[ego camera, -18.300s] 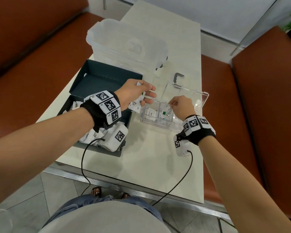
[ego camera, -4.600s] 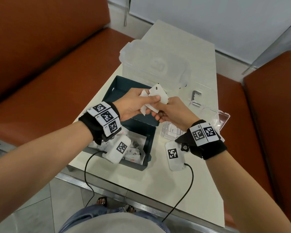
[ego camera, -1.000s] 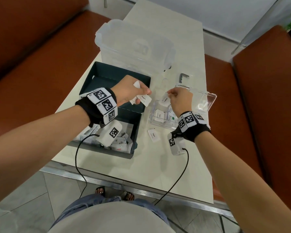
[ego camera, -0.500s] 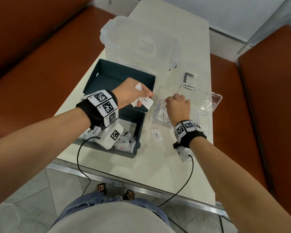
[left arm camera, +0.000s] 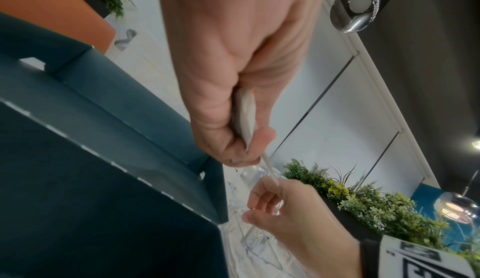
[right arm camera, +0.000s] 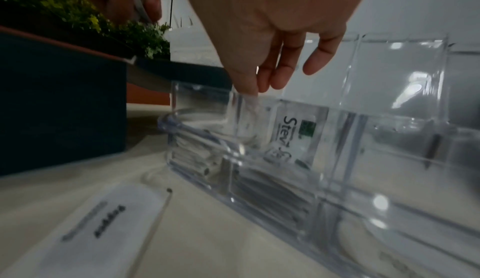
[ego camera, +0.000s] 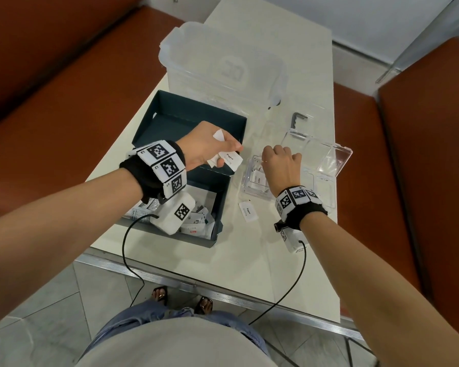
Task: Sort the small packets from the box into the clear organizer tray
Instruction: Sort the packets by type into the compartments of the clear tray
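My left hand (ego camera: 224,154) hovers over the dark teal box (ego camera: 180,120) and grips several white pepper packets (ego camera: 229,161); the left wrist view shows the packets (left arm camera: 245,116) edge-on between thumb and fingers. My right hand (ego camera: 278,165) reaches down into the left end of the clear organizer tray (ego camera: 245,186). In the right wrist view its thumb and forefinger (right arm camera: 253,89) pinch the top of a blurred white packet (right arm camera: 244,110) standing in a compartment, beside a Stevia packet (right arm camera: 298,134). More packets (ego camera: 194,226) lie in the box's near end.
One pepper packet (ego camera: 247,211) lies loose on the table in front of the tray. The tray's clear lid (ego camera: 318,152) lies open to the right. A large lidded clear container (ego camera: 223,67) stands behind the box, and a bent metal key (ego camera: 297,120) lies behind the tray.
My right hand has dipped its packet down into the tray's left compartment. My left hand has stayed over the box with its packets.
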`<state>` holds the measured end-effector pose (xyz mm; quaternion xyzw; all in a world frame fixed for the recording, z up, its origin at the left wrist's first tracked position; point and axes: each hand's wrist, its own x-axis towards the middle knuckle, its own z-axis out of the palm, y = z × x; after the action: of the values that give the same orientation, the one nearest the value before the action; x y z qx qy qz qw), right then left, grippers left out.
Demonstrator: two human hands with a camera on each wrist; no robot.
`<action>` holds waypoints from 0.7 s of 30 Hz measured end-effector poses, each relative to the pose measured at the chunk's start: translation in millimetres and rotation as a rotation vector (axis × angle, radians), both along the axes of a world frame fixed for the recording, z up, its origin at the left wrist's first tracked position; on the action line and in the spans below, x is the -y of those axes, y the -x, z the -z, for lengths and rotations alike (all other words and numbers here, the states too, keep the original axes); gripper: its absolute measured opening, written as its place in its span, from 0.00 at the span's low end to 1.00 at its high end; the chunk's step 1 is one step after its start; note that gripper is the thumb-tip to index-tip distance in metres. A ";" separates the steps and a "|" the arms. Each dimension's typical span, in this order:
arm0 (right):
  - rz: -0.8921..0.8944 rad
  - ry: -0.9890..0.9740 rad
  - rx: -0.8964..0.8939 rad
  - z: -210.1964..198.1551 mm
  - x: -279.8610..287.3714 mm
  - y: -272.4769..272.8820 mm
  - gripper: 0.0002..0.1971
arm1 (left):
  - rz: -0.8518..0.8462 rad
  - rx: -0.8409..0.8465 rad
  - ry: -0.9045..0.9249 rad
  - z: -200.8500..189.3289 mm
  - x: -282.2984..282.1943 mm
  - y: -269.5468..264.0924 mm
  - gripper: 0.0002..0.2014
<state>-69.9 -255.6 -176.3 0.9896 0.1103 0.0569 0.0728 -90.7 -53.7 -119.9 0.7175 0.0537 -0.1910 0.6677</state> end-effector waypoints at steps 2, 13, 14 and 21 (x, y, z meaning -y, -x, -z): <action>0.003 -0.067 0.019 -7.5 -0.4 3.0 0.09 | -0.002 -0.001 -0.001 0.7 -0.7 -0.1 0.08; -0.253 -0.307 -0.309 -19.7 -5.8 55.0 0.06 | 0.032 0.019 -0.009 1.8 1.8 9.7 0.06; -0.241 -0.264 -0.354 -15.4 -6.4 58.3 0.07 | 0.035 0.022 -0.010 2.2 2.1 11.6 0.07; -0.124 -0.067 -0.520 22.3 -6.4 83.6 0.26 | 0.014 -0.016 -0.006 5.0 8.4 22.7 0.07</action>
<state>-153.4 -249.2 -198.7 0.9642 0.1836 -0.1914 0.0056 -113.4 -62.1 -124.9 0.7183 0.0548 -0.2012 0.6638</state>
